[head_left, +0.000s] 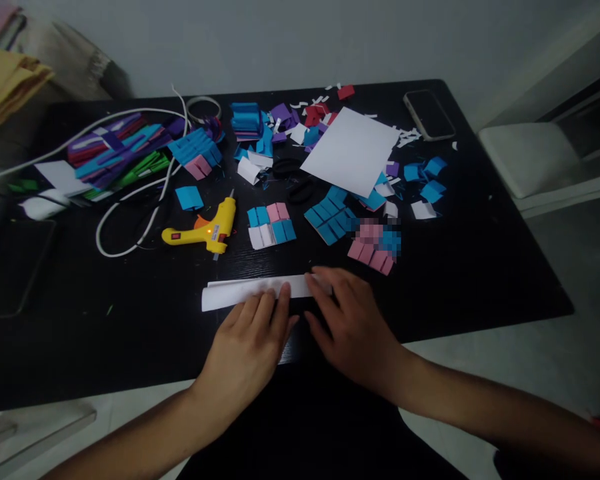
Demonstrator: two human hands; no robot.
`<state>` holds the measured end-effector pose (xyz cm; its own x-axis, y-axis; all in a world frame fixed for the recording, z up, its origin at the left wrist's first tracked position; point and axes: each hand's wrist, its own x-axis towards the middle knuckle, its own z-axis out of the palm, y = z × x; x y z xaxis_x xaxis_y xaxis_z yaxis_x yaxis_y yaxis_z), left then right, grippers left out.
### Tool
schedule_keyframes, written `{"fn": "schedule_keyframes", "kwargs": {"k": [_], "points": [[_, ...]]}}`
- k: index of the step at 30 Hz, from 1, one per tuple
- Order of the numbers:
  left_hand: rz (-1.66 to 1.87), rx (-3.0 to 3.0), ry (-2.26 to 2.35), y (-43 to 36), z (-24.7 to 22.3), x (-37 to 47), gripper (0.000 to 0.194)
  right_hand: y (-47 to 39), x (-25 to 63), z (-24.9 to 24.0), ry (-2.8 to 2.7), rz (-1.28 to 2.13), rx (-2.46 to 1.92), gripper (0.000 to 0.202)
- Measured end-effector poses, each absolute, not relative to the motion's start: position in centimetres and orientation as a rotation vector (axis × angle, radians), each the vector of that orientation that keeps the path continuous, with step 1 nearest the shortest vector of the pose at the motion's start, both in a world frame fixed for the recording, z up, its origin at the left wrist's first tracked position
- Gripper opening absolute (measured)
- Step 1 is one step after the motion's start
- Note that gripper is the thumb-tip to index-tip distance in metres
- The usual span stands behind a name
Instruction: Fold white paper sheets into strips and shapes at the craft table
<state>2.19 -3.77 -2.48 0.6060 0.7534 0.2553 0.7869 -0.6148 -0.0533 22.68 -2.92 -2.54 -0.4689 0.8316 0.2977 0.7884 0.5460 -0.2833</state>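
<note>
A long white sheet of paper, folded into a narrow strip, lies across the table's front. Its left end curls up in a rounded, uncreased fold. My left hand presses its fingertips onto the middle of the strip, thumb just below the lower edge. At the right end, my right hand holds the strip down with bent fingers, its thumb lower down near my left fingertips. The right hand covers part of that end. Just beyond the paper sit a yellow glue gun with a lit orange light and a blue, pink and white folded-paper block.
Blue block pieces and a pink-blue block lie right of centre. Behind them are a white sheet, black scissors, paper scraps and a phone. A white cable loops at left near bundled coloured strips.
</note>
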Motion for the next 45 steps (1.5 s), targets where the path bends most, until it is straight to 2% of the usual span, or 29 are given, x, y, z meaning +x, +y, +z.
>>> {"fn": "schedule_keyframes", "kwargs": {"k": [3, 7, 27, 39, 42, 45], "points": [[-0.252, -2.68, -1.299, -3.9, -2.5, 2.1, 0.04, -3.2, 21.7, -3.0, -2.46, 0.217, -1.146, 0.039], [-0.193, -2.68, -1.333, -3.7, -2.7, 2.3, 0.044, -3.5, 21.3, -3.5, -2.492, 0.128, -1.106, 0.037], [-0.028, -2.472, -1.475, -4.2, -2.1, -0.3, 0.052, -3.1, 20.9, -2.9, -2.615, 0.045, -1.18, 0.037], [-0.012, -2.415, -1.508, -4.9, -1.7, -3.1, 0.058, -2.2, 20.7, -2.3, -2.616, 0.05, -1.173, 0.028], [-0.043, -2.424, -1.546, -5.0, -1.6, -4.1, 0.056, -1.3, 20.7, -2.1, -2.57, 0.146, -1.196, 0.024], [-0.113, -2.451, -1.612, -4.9, -1.5, -5.1, 0.044, -0.3, 20.6, -1.9, -2.546, 0.205, -1.229, 0.019]]}}
